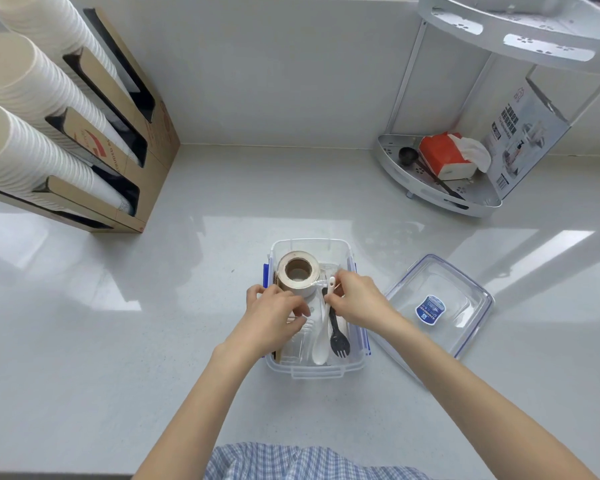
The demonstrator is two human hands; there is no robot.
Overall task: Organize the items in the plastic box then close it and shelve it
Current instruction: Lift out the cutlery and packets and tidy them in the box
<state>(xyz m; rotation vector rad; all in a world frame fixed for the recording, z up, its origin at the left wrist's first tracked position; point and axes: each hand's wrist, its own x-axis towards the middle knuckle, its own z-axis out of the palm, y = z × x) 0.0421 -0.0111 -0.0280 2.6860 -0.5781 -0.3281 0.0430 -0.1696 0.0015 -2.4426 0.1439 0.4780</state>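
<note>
A clear plastic box (pixel 317 370) with blue side clips stands open on the white counter in front of me. Inside it are a brown tape roll (pixel 298 271) at the far left, a white spoon (pixel 321 344), a black spork (pixel 338 341) and some clear plastic pieces. My left hand (pixel 276 318) reaches into the box over its left side, fingers curled beside the tape roll; what it holds is hidden. My right hand (pixel 355 299) pinches the white spoon's handle end, together with a thin clear item. The clear lid (pixel 440 306) with a blue label lies to the right of the box.
A cardboard holder with stacks of white paper cups (pixel 32 109) stands at the left. A white corner shelf rack (pixel 440 188) at the back right holds a red tissue box (pixel 442 155), a black scoop and a printed carton. A wall runs behind.
</note>
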